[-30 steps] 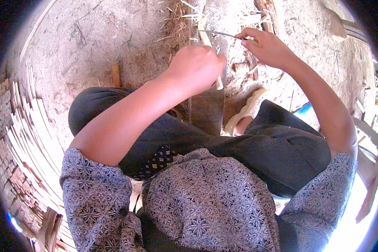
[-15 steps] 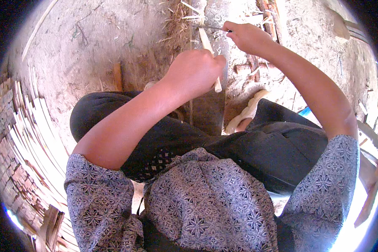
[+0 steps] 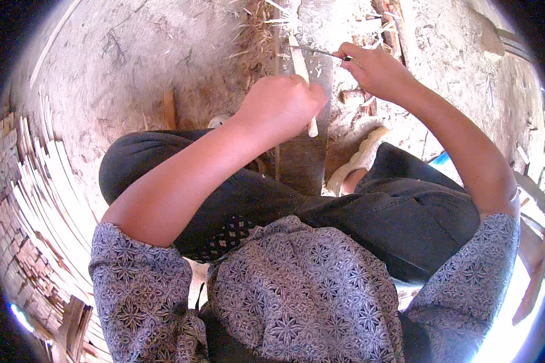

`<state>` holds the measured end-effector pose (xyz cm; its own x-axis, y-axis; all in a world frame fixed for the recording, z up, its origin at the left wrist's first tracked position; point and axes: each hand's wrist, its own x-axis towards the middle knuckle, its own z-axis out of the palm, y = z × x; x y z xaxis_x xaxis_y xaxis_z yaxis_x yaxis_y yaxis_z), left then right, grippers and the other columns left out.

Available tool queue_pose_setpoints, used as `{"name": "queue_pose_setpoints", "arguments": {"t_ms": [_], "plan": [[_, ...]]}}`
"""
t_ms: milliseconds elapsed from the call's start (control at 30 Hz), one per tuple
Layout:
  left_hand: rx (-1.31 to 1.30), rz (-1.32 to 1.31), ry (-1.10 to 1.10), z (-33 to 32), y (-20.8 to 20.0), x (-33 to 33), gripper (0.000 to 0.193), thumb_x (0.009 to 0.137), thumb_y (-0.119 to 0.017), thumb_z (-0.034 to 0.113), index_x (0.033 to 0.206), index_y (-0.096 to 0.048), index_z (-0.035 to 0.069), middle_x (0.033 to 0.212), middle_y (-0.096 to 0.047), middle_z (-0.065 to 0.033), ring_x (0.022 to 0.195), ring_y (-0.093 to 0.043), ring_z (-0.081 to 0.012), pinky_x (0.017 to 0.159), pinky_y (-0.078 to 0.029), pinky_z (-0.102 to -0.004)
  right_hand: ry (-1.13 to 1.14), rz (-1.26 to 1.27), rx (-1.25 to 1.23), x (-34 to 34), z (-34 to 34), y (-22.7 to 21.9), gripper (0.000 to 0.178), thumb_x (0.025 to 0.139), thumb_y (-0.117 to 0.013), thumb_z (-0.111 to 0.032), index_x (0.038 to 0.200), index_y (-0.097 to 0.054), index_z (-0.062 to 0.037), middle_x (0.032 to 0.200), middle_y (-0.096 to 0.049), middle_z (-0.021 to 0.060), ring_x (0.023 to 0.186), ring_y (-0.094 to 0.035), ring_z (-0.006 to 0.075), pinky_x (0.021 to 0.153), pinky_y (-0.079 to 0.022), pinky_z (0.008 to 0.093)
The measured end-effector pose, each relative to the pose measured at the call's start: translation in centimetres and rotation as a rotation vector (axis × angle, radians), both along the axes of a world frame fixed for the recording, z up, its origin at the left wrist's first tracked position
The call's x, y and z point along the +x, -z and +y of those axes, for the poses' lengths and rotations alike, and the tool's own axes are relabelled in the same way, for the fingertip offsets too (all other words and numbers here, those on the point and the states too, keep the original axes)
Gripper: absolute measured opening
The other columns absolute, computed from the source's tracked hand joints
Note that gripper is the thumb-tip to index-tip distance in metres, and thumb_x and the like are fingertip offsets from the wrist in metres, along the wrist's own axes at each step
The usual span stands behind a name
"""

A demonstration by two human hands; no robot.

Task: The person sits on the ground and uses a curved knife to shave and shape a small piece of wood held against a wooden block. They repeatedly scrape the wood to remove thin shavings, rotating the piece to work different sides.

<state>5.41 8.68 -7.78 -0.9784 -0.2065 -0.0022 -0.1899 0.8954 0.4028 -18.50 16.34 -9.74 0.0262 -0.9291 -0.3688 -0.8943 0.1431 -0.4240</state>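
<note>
Bamboo strip (image 3: 301, 66) is gripped upright in the closed left hand (image 3: 281, 106) over a wooden block (image 3: 303, 151); a thin blade (image 3: 312, 49) is pinched by the right hand (image 3: 372, 69). Strokes are best kept shallow and directed away from the fingers.

The single head-worn fisheye camera is looking steeply down, close over the person's lap and dirt ground (image 3: 133, 66).
</note>
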Motion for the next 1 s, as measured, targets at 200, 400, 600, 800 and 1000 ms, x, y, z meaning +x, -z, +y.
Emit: {"name": "queue_pose_setpoints", "arguments": {"t_ms": [200,400,600,800,1000], "plan": [[-0.026,-0.054,0.023,0.3,0.2,-0.5,0.009,0.079,-0.065,0.014,0.077,-0.067,0.005,0.068,-0.067,-0.0167,0.066,-0.072,-0.0339,0.057,-0.059,-0.0448,-0.005,0.166,0.02,-0.4,-3.3,2.8,0.028,0.103,-0.049,-0.03,0.128,-0.055,-0.0188,0.094,-0.071,0.021,0.091,-0.068,0.0433,0.078,-0.052,0.0567],[-0.037,-0.102,0.029,0.6,0.2,-0.2,0.01,0.084,-0.064,0.017,0.083,-0.067,0.008,0.071,-0.068,-0.0144,0.068,-0.072,-0.033,0.058,-0.059,-0.0456,0.01,0.076,-0.002,-0.4,-2.8,0.3,0.027,0.102,-0.051,-0.03,0.125,-0.059,-0.0173,0.077,-0.068,0.0173,0.075,-0.069,0.0378,0.072,-0.052,0.052],[-0.045,-0.144,0.052,0.9,0.4,-0.5,0.011,0.083,-0.065,0.017,0.084,-0.069,0.007,0.075,-0.069,-0.0158,0.071,-0.073,-0.0331,0.059,-0.059,-0.0456,-0.036,0.052,-0.03,-0.7,0.3,1.5,0.026,0.102,-0.05,-0.028,0.125,-0.057,-0.0158,0.082,-0.069,0.0191,0.074,-0.069,0.0388,0.073,-0.053,0.0519],[-0.053,-0.205,0.054,0.8,-0.4,-1.2,0.012,0.081,-0.067,0.017,0.085,-0.069,0.006,0.076,-0.068,-0.0185,0.072,-0.073,-0.0359,0.06,-0.06,-0.0466,0.032,0.172,0.053,-0.3,-1.2,2.4,0.028,0.104,-0.048,-0.032,0.127,-0.054,-0.0176,0.094,-0.071,0.0203,0.09,-0.069,0.0419,0.079,-0.053,0.0549],[-0.035,-0.2,0.049,0.6,-0.7,-1.6,0.012,0.08,-0.068,0.016,0.088,-0.069,0.007,0.076,-0.068,-0.0186,0.073,-0.072,-0.0367,0.063,-0.059,-0.0473,0.04,0.154,0.052,-0.1,-1.6,2.2,0.029,0.103,-0.048,-0.032,0.127,-0.055,-0.0177,0.096,-0.071,0.0208,0.093,-0.068,0.0435,0.08,-0.053,0.0555]]}}
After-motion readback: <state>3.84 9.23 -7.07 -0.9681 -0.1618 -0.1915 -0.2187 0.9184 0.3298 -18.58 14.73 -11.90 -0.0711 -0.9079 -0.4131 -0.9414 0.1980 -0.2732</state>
